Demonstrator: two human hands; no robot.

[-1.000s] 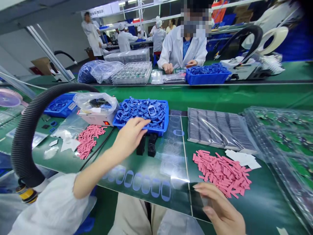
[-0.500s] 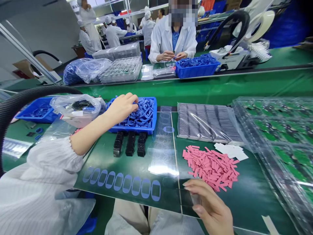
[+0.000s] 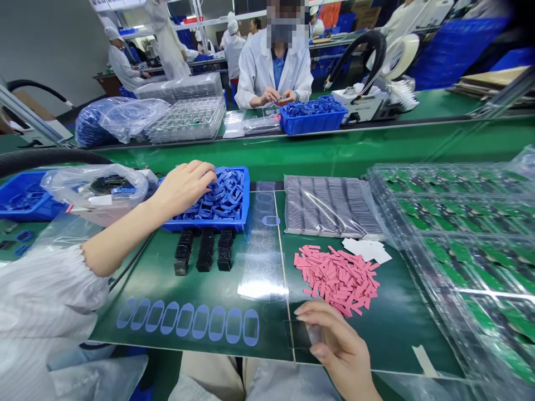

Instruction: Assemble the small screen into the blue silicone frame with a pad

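Observation:
My left hand (image 3: 188, 181) reaches over a blue bin (image 3: 246, 200) heaped with small blue plastic frames (image 3: 225, 192). Its fingers curl down onto the frames, and the fingertips are partly hidden. Close to the front edge, my right hand (image 3: 338, 345) pinches a thin, clear rectangular piece (image 3: 303, 336) between thumb and fingers. A row of flat, bluish oval rings (image 3: 185, 320) with rectangular windows lies on the green mat to its left. Beyond that hand is a pile of pink strips (image 3: 338, 278). Three stacks of small black pieces (image 3: 204, 250) stand before the bin.
A bagged block of grey layered pieces (image 3: 334, 206) lies behind white slips (image 3: 368, 250). Clear trays of green circuit boards (image 3: 463, 245) fill the right side. At left stand an open plastic bag (image 3: 96, 186) and another blue bin (image 3: 33, 195). A co-worker (image 3: 276, 67) sits opposite.
The camera view has turned slightly right, so the scene sits further left. My left hand stays over the blue frames, and my right hand keeps the clear piece near the front edge.

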